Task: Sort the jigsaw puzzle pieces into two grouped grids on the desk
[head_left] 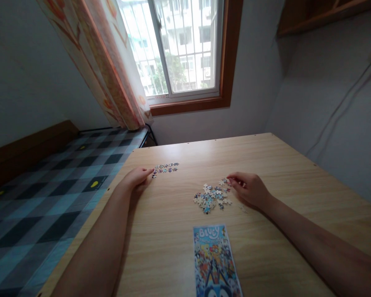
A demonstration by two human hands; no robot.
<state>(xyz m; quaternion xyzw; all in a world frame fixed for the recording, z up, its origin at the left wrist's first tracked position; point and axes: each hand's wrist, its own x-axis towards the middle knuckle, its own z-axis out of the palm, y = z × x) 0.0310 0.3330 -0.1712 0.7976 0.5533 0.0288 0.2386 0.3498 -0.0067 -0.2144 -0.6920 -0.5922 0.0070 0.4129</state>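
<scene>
My left hand [138,177] rests at the left side of the table, its forefinger stretched to the left end of short rows of joined jigsaw puzzle pieces [166,168]. The fingertip touches or almost touches the end piece; the lower fingers are partly in shadow. Over at the right, my right hand [250,187] has thumb and forefinger pinched at the upper right edge of a loose heap of jigsaw puzzle pieces [212,198]. A small piece appears to be at those fingertips, mostly hidden. Some heaped pieces lie picture side up, others show pale backs.
A colourful "Bluey" picture sheet [216,262] lies at the near middle of the wooden table [160,231]. Left of the table is a bed with a checked cover [58,198]. A window [185,45] with a patterned curtain [102,62] stands behind; a shelf [327,20] hangs upper right.
</scene>
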